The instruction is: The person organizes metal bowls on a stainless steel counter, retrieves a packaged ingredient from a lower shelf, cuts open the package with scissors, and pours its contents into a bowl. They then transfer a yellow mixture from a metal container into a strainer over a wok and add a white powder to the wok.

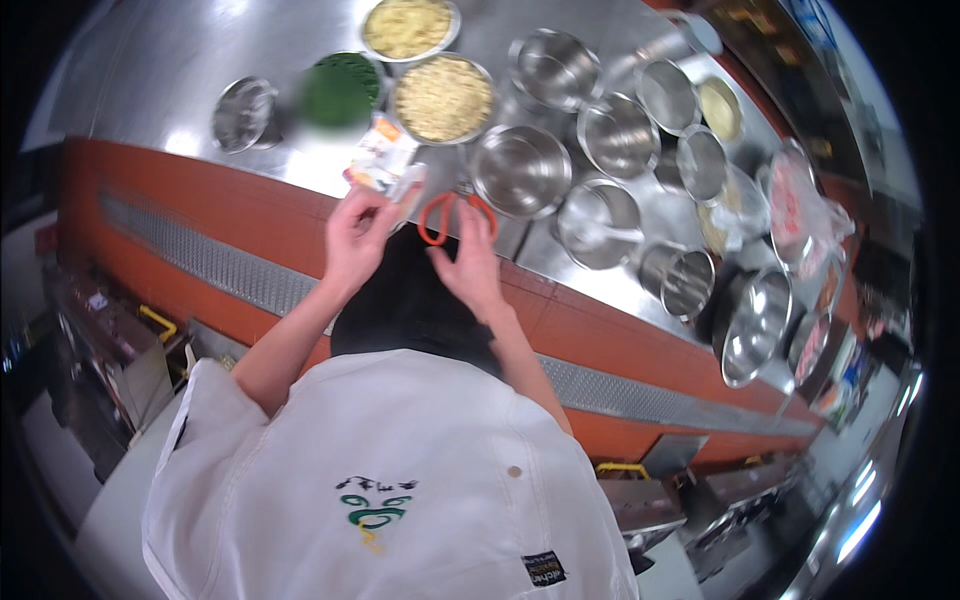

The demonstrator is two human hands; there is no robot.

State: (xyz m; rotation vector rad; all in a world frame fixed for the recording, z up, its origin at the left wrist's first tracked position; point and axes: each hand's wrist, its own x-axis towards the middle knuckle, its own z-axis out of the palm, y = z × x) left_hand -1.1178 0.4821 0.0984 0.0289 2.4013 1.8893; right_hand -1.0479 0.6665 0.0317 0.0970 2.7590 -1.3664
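My left hand (354, 238) pinches the lower right corner of a printed packet (381, 150) at the table's front edge. Its pale edge shows between my fingertips, and the print is blurred. Beside it, orange-handled scissors (444, 214) lie with their blades away from me. The fingers of my right hand (474, 262) reach over the right handle loop, with the thumb apart; whether they grip it is not clear. Just beyond are a bowl of pale chopped food (444, 99) and a bowl of finely chopped greens (341, 90). An open steel pot (520, 171) stands right of the scissors.
Several steel pots (619, 135) crowd the steel table (165, 45) on the right. One pot (600, 223) has a white utensil in it. A second bowl of pale yellow food (407, 28) stands farther back. A steel cup (244, 114) is at left, a plastic bag (821, 225) at far right.
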